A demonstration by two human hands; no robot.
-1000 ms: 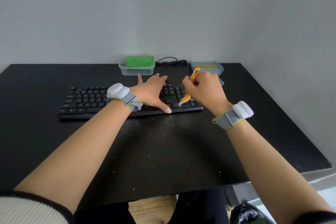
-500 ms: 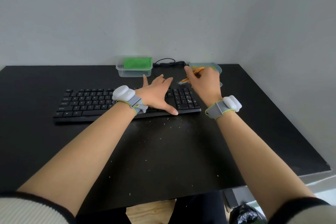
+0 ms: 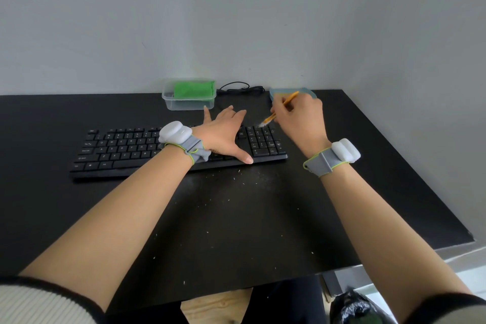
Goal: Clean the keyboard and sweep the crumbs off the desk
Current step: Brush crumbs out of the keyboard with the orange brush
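A black keyboard (image 3: 126, 147) lies across the black desk (image 3: 236, 218). My left hand (image 3: 223, 134) rests flat on the keyboard's right-middle part, fingers straight and spread, thumb at the front edge. My right hand (image 3: 299, 118) grips a small orange-handled brush (image 3: 271, 118), whose pale bristles touch the top rows of the number pad. Pale crumbs (image 3: 234, 179) are scattered on the desk in front of the keyboard.
A clear plastic box holding a green cloth (image 3: 189, 95) stands at the back by the wall. A blue dustpan (image 3: 292, 93) sits behind my right hand, beside a black cable (image 3: 239, 88). The desk's right edge and a black bag (image 3: 352, 305) lie lower right.
My right hand carried the brush from the keyboard's front right keys up to the back rows of the number pad. My left hand stayed flat on the keyboard.
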